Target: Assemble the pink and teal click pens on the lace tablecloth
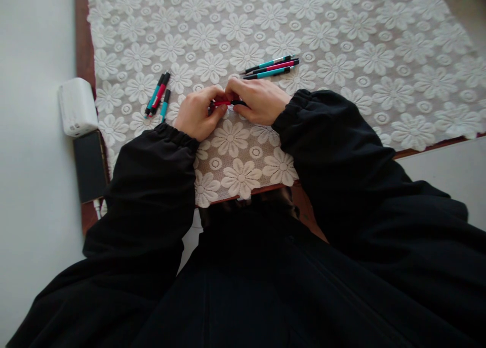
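Note:
My left hand (pixel 201 112) and my right hand (pixel 260 100) meet over the cloth near the table's front edge. Between their fingertips lies a red and black pen (pixel 224 103), held level, its left end in my left fingers and its black right end in my right fingers. Fingers cover part of it. Beyond my right hand lie a red pen (pixel 276 66) and two teal pens, one of them the nearer teal pen (pixel 268 73). Left of my left hand rest another red pen (pixel 159 94), a teal pen (pixel 154 94) and a second teal pen (pixel 164 106), partly hidden by my sleeve.
A lace tablecloth (pixel 243 177) with raised white flowers covers the brown table. At the left edge sit a white charger block (pixel 78 106) and a dark, flat rectangular device (pixel 90 166). A white cable (pixel 97 208) runs from the device's near end.

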Demonstrator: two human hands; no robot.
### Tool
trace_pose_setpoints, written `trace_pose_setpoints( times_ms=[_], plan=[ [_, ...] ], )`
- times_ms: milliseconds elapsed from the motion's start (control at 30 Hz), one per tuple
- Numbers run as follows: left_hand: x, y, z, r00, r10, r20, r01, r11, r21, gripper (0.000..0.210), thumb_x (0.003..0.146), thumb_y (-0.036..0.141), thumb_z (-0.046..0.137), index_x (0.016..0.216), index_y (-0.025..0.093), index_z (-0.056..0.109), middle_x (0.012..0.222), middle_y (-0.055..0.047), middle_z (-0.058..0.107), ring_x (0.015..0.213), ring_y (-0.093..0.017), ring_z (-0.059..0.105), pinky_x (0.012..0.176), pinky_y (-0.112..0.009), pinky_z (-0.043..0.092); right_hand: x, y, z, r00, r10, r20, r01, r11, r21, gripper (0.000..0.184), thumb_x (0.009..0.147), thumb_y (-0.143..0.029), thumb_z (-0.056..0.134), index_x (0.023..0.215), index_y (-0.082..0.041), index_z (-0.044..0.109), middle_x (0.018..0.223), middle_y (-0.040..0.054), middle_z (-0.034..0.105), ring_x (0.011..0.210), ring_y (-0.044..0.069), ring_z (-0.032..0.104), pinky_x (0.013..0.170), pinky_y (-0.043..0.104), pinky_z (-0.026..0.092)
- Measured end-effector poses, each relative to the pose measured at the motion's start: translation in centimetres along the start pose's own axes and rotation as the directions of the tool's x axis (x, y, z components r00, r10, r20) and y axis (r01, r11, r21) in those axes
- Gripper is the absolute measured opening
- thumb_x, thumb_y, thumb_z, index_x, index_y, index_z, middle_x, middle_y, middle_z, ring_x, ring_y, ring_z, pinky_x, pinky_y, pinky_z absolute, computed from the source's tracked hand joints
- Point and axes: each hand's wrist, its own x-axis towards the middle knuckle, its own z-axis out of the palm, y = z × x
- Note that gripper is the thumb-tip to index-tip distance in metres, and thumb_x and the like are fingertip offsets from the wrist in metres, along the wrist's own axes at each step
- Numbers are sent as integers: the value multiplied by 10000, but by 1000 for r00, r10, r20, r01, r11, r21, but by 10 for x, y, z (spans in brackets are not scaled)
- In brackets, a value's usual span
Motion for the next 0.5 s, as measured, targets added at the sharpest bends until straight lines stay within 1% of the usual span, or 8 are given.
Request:
trace_pose_setpoints(
  times_ms=[100,233,267,400,467,500],
  plan=[
    [0,-1,0,1000,-1,7,0,1000,15,277,991,499,601,1124,280,704,1063,-29,775,1037,-245,683,871,-434,547,0,-1,-1,1000,-3,6,3,1000,-23,342,919,-316,479,1247,-263,559,1213,80,724,1077,282,668,865,418,494],
    [-1,-1,0,1000,15,-11,-15,1000,22,241,974,458,603,1117,300,716,1060,-48,783,996,-267,704,862,-436,569,1,-2,-3,999,-32,5,32,999,-26,380,908,-320,469,1256,-202,568,1207,121,725,1076,304,678,855,437,501],
    [-1,-1,0,1000,20,-15,-20,1000,24,234,968,445,607,1117,304,719,1054,-51,784,991,-273,709,864,-435,575,1,-2,-3,1000,-28,4,29,999,-24,378,908,-326,470,1253,-209,568,1207,118,727,1076,301,677,861,435,501],
    [0,-1,0,999,36,-24,-35,999,26,223,951,416,625,1115,305,727,1036,-51,788,983,-276,717,876,-427,589,1,-3,-2,1000,10,11,-10,1000,-20,331,915,-363,467,1227,-301,560,1229,61,731,1087,261,663,885,407,497],
    [0,-1,0,999,33,-23,-33,999,27,214,949,408,630,1106,302,728,1037,-51,791,981,-273,719,880,-423,591,2,-1,1,1000,-1,7,1,1000,-24,340,905,-379,447,1214,-298,563,1230,64,734,1076,263,667,866,413,491],
    [0,-1,0,999,30,-21,-30,999,27,209,949,402,630,1103,300,729,1042,-52,791,984,-272,720,883,-422,592,2,0,3,1000,16,-27,-17,999,-34,347,886,-390,439,1196,-300,568,1209,61,742,1054,265,670,853,417,486]
  ],
)
